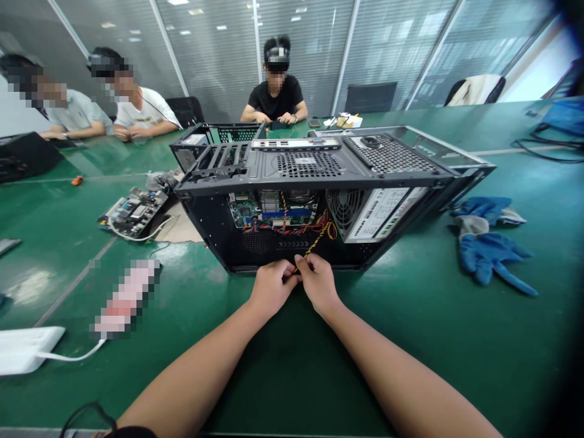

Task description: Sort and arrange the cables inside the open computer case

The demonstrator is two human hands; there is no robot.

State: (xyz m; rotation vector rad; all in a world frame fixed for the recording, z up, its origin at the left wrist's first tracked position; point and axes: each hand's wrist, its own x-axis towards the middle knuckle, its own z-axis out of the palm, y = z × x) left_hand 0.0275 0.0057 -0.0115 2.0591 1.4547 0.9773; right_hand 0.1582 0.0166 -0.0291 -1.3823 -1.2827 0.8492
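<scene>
In front of me an open black computer case (pixel 274 176) lies on the table with its interior facing me. A motherboard (pixel 249 210) is inside, and a power supply (pixel 381 213) with a fan sits at the right. From the bundled wires there, a yellow-and-black twisted cable (pixel 314 242) runs out toward my hands. My left hand (pixel 274 285) and my right hand (pixel 318 278) meet at the case's near edge, both pinching the cable. The cable's end is hidden by my fingers.
Blue gloves (pixel 490 243) lie to the right. On the left are a loose circuit board (pixel 137 213), a blurred-out flat object (pixel 125 298) and a white power bank (pixel 27 350) cabled to it. Another case (pixel 219 131) stands behind; three people sit across the table.
</scene>
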